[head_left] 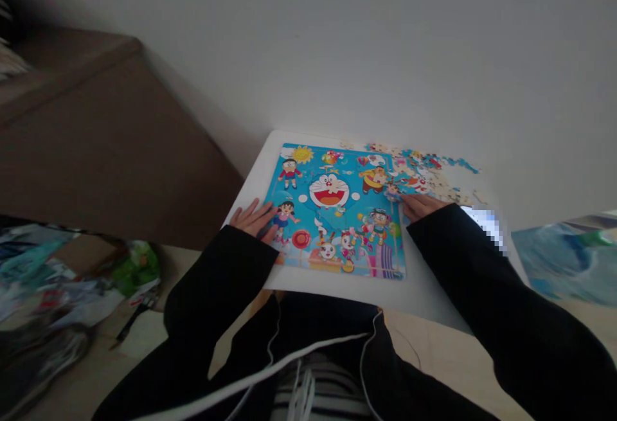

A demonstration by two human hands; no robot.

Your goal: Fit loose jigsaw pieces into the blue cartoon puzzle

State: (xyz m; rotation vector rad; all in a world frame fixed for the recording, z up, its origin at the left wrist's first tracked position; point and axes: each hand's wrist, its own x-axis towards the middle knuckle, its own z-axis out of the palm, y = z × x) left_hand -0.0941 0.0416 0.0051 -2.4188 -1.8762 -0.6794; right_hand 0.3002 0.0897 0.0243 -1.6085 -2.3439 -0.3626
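A blue cartoon jigsaw puzzle [313, 222] in a flat tray lies on a small white table. Its middle shows a large white face with a red open mouth. My left hand [253, 218] rests on the puzzle's left edge, its fingers stretched out and apart, holding nothing. At the right edge, my right hand [423, 206] has its fingers brought together on a small puzzle piece [393, 191]; the exact grip is partly hidden. Several loose puzzle pieces [438, 183] lie in a heap beyond that hand, some printed side up, others showing pale backs.
The white table [332, 285] stands against a grey wall [366, 54]. A lit screen, partly blurred out, lies beside my right forearm. On the left are a brown cabinet [110, 132] and floor clutter with a green bag [137, 270]. A bluish plastic bag [563, 257] lies at right.
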